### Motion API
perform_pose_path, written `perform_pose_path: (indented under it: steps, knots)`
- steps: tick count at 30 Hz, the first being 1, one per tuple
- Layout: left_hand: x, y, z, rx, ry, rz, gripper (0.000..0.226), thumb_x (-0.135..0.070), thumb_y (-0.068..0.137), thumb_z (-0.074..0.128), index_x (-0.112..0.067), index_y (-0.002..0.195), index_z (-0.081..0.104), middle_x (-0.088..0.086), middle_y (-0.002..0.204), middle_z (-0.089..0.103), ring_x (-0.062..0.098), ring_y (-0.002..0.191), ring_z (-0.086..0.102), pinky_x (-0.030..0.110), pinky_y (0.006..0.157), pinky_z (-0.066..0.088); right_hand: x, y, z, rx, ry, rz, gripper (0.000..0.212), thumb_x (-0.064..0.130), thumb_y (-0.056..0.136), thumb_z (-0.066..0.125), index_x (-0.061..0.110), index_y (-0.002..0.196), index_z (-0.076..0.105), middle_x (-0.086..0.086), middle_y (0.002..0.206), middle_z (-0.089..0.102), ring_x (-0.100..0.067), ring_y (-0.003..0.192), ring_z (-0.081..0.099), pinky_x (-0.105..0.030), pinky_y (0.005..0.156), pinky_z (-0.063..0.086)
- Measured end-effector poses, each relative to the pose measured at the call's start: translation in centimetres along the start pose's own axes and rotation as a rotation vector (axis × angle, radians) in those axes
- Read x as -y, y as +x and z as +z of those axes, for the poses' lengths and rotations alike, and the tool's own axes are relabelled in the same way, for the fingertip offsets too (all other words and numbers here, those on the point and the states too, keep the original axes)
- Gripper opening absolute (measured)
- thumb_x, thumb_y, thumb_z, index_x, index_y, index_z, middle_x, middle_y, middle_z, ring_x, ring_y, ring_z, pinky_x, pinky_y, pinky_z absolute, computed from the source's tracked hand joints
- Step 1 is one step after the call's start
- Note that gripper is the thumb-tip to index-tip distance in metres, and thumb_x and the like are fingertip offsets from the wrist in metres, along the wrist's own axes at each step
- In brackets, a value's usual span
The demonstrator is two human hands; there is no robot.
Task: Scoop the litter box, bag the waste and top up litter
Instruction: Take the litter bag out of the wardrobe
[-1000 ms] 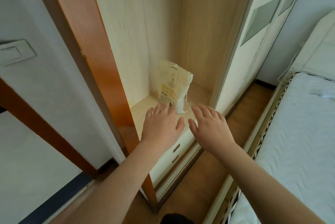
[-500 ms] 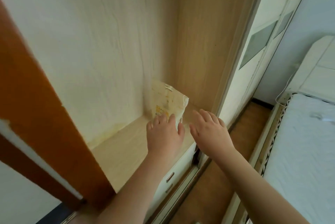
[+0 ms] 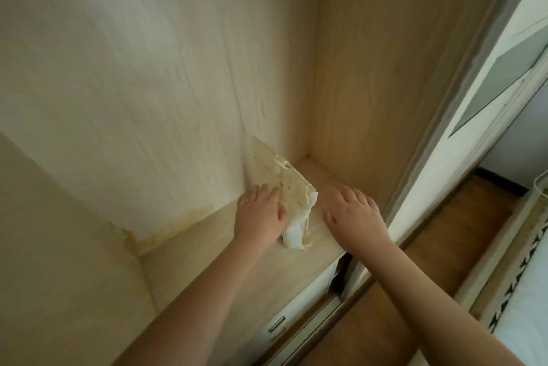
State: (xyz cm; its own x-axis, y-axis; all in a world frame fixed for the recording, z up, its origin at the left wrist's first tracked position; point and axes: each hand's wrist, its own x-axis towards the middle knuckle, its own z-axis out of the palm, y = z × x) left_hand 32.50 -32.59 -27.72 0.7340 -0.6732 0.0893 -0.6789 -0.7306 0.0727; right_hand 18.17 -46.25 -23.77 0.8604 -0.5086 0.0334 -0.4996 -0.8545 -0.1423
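Note:
A cream and yellow litter bag [image 3: 292, 187] stands on the wardrobe shelf [image 3: 237, 270], leaning against the back left panel near the corner. My left hand [image 3: 261, 216] lies against the bag's left side with straight fingers and the thumb on its front. My right hand [image 3: 351, 214] hovers just right of the bag, fingers spread and relaxed, holding nothing. The bag's lower left part is hidden behind my left hand.
The wardrobe's wooden side panel [image 3: 370, 69] rises right of the bag. A sliding door [image 3: 480, 104] with a grey pane stands further right. White drawers [image 3: 296, 315] sit under the shelf. Wooden floor [image 3: 444, 247] and a bed edge [image 3: 522, 291] lie at the right.
The view has moved in closer to the shelf. Both hands have reached forward; my left hand now touches the bag's side and my right hand has come level with it.

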Motion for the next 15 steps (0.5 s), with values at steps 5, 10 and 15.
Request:
perform_pose_path:
  steps: [5,10,15]
  knots:
    - [1.4,3.4,2.0,0.054,0.077,0.073,0.057,-0.045,0.096,0.031,-0.022,0.148,0.032,0.007,0.151,0.039,0.025,0.142,0.029,0.045,0.115,0.024,-1.3,3.3,1.8,0.075,0.024,-0.012,0.047,0.042,0.100,0.029,0.016,0.138,0.039,-0.004,0.142,0.044,-0.021,0.135,0.037,-0.036,0.111,0.028]
    - [2.3,7.3,3.4,0.068,0.118,0.172,0.064,-0.047,0.094,0.040,-0.022,0.152,0.024,0.008,0.156,0.032,0.026,0.144,0.026,0.043,0.116,0.022,-1.2,6.6,3.8,0.117,0.080,-0.040,0.047,0.042,0.099,0.033,0.016,0.139,0.034,-0.006,0.137,0.047,-0.025,0.127,0.044,-0.038,0.105,0.033]
    - [2.9,10.9,4.0,0.067,0.170,0.260,0.079,-0.048,0.093,0.048,-0.020,0.155,0.008,0.008,0.162,0.017,0.026,0.149,0.015,0.043,0.120,0.015,-0.4,10.4,5.3,0.163,0.116,-0.026,0.059,0.043,0.098,0.038,0.012,0.146,0.025,-0.010,0.145,0.040,-0.029,0.129,0.043,-0.040,0.105,0.032]
